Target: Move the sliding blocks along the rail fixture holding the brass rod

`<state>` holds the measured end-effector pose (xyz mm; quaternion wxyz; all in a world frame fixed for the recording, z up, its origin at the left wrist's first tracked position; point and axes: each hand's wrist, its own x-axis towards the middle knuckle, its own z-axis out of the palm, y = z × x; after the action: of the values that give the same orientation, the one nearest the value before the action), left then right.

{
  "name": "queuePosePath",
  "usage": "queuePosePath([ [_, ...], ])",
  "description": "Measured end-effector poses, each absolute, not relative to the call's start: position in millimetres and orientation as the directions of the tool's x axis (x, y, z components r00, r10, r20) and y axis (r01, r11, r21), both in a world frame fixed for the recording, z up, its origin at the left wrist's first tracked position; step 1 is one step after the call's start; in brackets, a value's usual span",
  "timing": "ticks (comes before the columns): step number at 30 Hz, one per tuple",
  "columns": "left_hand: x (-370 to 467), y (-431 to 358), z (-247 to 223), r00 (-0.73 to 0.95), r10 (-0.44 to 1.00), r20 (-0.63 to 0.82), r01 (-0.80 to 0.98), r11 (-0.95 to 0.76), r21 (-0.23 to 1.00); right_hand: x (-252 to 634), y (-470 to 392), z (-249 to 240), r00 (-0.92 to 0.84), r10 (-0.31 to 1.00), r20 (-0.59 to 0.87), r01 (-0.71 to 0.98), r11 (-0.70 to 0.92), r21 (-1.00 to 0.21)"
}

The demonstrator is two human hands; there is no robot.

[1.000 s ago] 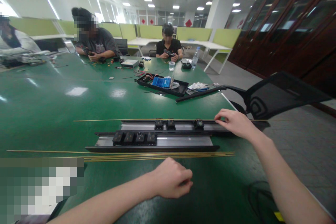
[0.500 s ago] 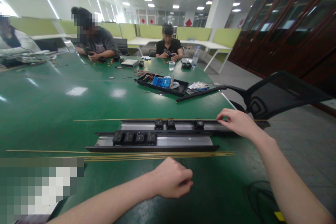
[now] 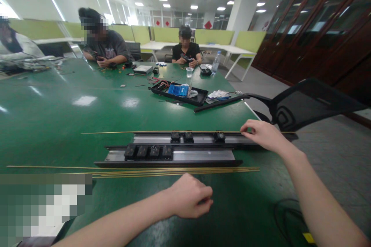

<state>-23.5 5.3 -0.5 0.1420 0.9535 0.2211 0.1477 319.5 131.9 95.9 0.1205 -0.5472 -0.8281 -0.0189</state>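
My right hand pinches a long thin brass-coloured rod between thumb and fingertips. This rod runs level along the far edge of the rear metal rail, which has black sides and carries three small black blocks. In front lies a second rail with several black blocks side by side at its left half. Nearer me, several loose rods lie together on the table. Just in front of them, my left hand is loosely closed, with nothing visible in its curled fingers.
Beyond the rails, a black tray holds a blue part, with gloves beside it. A black mesh chair stands at the table's right edge. Cables are at lower right. Other people sit across the green table.
My right hand has shifted very slightly to the right along the rear rail. My left hand, the rails and the blocks have stayed in place.
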Motion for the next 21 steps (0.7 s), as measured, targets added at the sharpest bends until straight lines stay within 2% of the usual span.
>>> queuePosePath([
  [21, -23.6, 6.0, 3.2, 0.863, 0.461, 0.207, 0.382, -0.863, 0.329, 328.0, 134.0, 94.2, -0.317, 0.925, 0.21, 0.935, 0.342, -0.095],
])
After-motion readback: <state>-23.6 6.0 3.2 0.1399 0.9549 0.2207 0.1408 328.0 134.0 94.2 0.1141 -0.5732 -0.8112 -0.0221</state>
